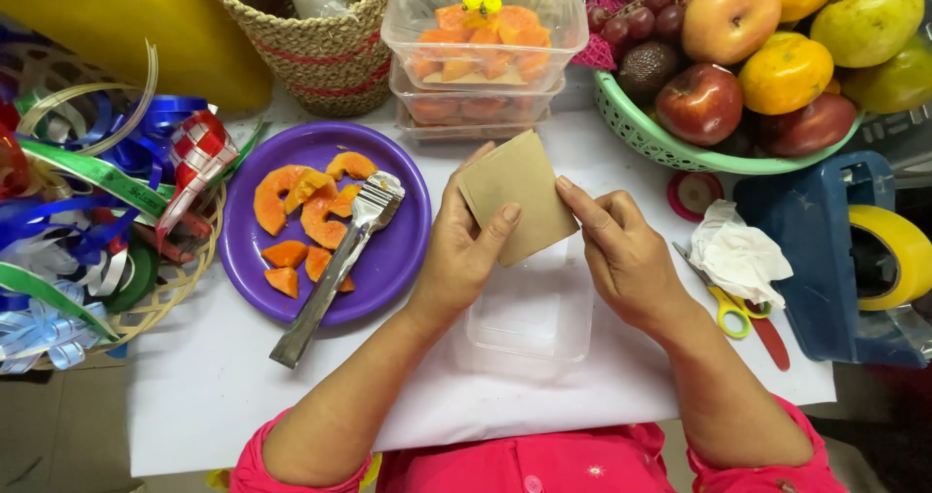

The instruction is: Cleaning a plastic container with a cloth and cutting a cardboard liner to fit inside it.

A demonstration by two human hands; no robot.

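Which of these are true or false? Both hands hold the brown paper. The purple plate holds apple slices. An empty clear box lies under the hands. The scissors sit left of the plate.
1. Both hands, left hand and right hand, hold the brown paper square: true.
2. The purple plate holds apple slices: false, it holds orange papaya pieces and metal tongs.
3. An empty clear box lies under the hands: true.
4. The scissors sit left of the plate: false, they lie at the right, by the crumpled tissue.
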